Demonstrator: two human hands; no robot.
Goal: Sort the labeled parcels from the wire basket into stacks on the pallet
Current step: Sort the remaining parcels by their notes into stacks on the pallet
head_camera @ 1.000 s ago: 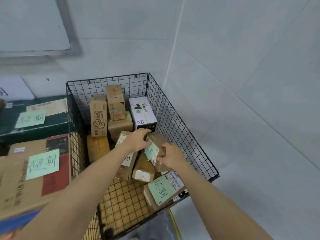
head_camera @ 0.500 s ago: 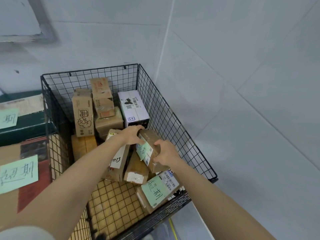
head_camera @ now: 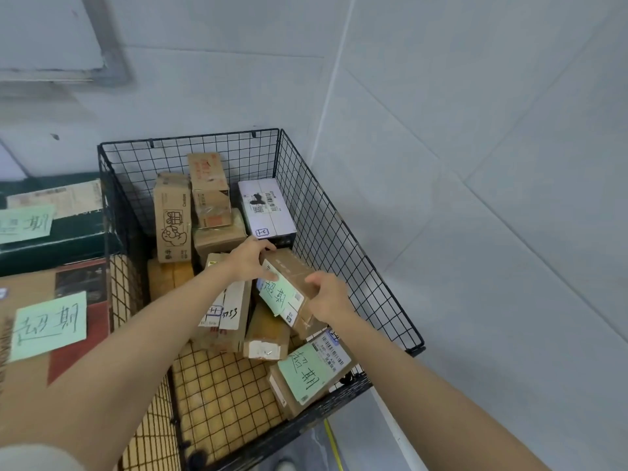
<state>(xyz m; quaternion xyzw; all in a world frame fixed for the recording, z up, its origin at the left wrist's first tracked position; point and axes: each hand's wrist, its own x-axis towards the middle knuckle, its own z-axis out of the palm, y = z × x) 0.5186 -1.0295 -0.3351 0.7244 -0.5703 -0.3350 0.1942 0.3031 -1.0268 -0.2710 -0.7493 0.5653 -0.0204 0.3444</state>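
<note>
A black wire basket [head_camera: 343, 212] holds several cardboard parcels. Both hands hold one small brown parcel [head_camera: 289, 271] with a green handwritten label, tilted above the others inside the basket. My left hand [head_camera: 249, 260] grips its far upper end. My right hand [head_camera: 328, 295] grips its near lower end. Another green-labeled parcel [head_camera: 311, 372] lies at the basket's near right corner. A white box [head_camera: 266, 207] and a tall carton with a cartoon print [head_camera: 172, 219] stand toward the back.
Left of the basket lie stacked boxes: a brown and red one with a green label [head_camera: 49, 322] and a dark green one [head_camera: 57, 243] behind it, also labeled. Grey walls close the back and right. A yellow line [head_camera: 331, 443] marks the floor.
The labeled parcel has tilted so its green label faces up more, still held by both hands. The view has shifted, bringing the left stack back into sight.
</note>
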